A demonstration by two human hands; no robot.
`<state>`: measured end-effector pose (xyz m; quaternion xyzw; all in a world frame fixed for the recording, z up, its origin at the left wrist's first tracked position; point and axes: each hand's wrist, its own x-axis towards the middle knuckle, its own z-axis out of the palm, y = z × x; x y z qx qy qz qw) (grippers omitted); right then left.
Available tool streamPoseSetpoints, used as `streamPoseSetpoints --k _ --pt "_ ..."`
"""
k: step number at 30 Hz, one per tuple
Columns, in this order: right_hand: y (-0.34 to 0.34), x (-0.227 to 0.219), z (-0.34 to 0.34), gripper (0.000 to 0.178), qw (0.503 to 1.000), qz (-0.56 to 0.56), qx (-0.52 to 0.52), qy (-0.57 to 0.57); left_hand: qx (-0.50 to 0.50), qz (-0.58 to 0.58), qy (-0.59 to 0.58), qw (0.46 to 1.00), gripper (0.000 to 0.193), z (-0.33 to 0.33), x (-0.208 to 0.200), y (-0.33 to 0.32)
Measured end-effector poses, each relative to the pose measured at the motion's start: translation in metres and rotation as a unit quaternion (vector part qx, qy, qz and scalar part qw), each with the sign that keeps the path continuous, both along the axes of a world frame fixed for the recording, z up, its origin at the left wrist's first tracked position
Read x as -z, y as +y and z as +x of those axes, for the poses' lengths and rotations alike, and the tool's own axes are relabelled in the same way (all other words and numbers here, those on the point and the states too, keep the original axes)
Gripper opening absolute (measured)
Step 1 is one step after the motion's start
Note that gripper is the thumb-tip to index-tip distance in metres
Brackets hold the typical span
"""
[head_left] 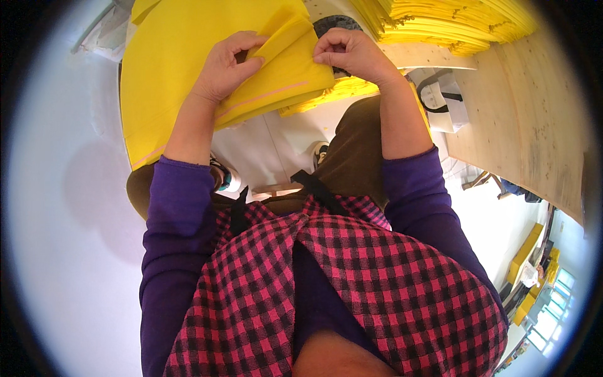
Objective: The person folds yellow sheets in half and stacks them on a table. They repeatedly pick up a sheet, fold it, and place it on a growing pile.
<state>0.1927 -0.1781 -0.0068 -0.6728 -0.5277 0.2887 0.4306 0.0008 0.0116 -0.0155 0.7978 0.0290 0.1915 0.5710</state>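
A large yellow cloth-like sheet (169, 69) lies before me and hangs over the near edge of its support. A pink line runs along its near border. My left hand (229, 66) is closed on a raised, folded flap of the sheet, with fingers above and thumb below. Across the flap, my right hand (355, 55) pinches the sheet's right edge between thumb and fingertips. A dark, mottled, rounded thing (336, 24) lies just behind my right hand, partly covered by it.
Tall stacks of folded yellow sheets (452, 22) stand on the wooden table (521, 107) to the right. More yellow material (333, 90) shows beneath the sheet's edge. A white object with a black band (443, 97) sits below the table's edge. Yellow goods (526, 254) lie further off at right.
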Motion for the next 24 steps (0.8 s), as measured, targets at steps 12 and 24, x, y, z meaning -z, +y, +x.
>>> streamPoseSetpoints --k 12,24 --pt "0.01 -0.005 -0.011 0.015 0.993 0.081 0.082 0.017 0.022 0.082 0.023 0.996 0.036 -0.003 -0.011 -0.006" --pt "0.017 -0.014 -0.016 0.016 0.993 0.051 0.098 0.041 0.024 0.008 -0.006 1.0 0.04 0.0 -0.009 -0.01"
